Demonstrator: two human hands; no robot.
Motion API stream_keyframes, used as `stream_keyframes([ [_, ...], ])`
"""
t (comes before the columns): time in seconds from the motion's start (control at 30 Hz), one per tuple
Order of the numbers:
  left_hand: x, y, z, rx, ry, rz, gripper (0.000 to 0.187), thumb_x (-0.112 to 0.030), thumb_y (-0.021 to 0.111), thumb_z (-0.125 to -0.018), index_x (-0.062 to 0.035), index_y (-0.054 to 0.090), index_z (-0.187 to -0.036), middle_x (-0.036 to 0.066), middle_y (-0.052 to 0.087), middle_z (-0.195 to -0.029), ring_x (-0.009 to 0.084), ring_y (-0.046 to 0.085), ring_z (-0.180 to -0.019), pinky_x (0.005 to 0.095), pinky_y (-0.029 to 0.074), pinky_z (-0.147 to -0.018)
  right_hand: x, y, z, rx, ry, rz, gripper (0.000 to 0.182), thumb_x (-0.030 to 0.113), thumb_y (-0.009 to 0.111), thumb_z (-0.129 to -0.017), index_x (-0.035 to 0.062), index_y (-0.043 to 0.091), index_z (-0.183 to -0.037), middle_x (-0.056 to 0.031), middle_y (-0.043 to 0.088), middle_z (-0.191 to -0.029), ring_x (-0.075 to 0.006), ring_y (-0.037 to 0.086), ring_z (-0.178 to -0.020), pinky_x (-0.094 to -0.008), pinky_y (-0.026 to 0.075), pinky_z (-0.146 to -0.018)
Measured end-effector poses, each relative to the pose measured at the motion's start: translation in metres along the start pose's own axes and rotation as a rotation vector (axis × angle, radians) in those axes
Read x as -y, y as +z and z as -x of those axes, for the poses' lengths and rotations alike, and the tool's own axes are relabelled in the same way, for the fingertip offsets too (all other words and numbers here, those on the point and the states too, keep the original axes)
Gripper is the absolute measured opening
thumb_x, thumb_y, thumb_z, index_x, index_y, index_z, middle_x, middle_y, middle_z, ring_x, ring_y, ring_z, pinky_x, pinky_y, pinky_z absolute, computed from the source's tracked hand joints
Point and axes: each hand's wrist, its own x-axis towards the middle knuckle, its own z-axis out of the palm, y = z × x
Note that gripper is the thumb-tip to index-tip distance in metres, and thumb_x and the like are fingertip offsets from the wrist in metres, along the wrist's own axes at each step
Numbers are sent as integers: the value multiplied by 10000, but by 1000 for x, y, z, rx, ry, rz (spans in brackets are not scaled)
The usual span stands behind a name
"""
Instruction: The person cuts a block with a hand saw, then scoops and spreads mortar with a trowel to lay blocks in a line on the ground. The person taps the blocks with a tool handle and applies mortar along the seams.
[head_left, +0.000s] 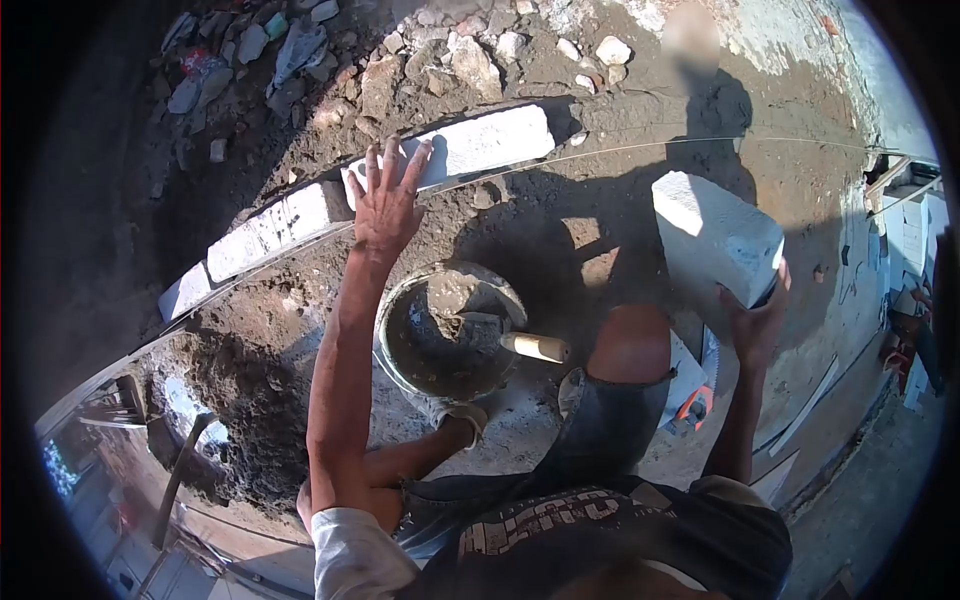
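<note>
The biggest thing is the brown dirt ground (810, 240), part in sun and part in shade. On the far side, left of the middle, is a heap of broken stones (430, 75). Nearer than the heap, a row of white blocks (270, 232) goes from the left side to the far middle. I can see three blocks, with a dark gap between the middle one and the right one. A thin string (800, 140) runs along the near side of the row and on to the right.

A round bucket (385, 345) sits near the middle, with wet gray mud (445, 375) inside. To its right, past the person's bare knee (630, 345), is a loose white block (715, 235). It is tilted and is apart from the row.

The right hand (755, 320) holds the near right end of this block. The left hand (388, 205) is spread wide, with its fingers resting on the left end of the right block in the row. It is not gripping.

A trowel (535, 347) lies across the bucket, its wooden handle poking out over the right rim. Smallest is an orange handle (693, 405), right of the knee and on the near side.
</note>
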Motion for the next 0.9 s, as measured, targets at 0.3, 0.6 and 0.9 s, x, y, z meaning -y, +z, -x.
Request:
stream_keyframes([
  [0.3, -44, 3, -32, -29, 113, -23, 855, -93, 659, -878, -410, 241, -1553, 140, 242, -1613, 439, 282, -1450, 697, 268, -1121, -133, 89, 5, 139, 160, 351, 1005, 265, 877, -674, 214, 311, -1503, -150, 519, -1338, -413, 491, -1271, -584, 324, -1069],
  [0.6, -31, 1, -34, 21, 187, 11, 863, 65, 544, -880, -428, 289, -1541, 128, 228, -1627, 431, 285, -1458, 634, 248, -1176, -132, 86, -3, 203, 217, 360, 1010, 252, 877, -687, 204, 298, -1512, -165, 516, -1300, -421, 478, -1266, -591, 320, -1059],
  [0.9, -27, -5, -31, 11, 225, 76, 758, 22, 508, -921, -420, 352, -1518, 131, 277, -1607, 431, 313, -1440, 640, 256, -1167, -137, 88, -2, 203, 207, 375, 1023, 231, 875, -693, 196, 282, -1525, -162, 516, -1287, -401, 486, -1258, -586, 322, -1055],
])
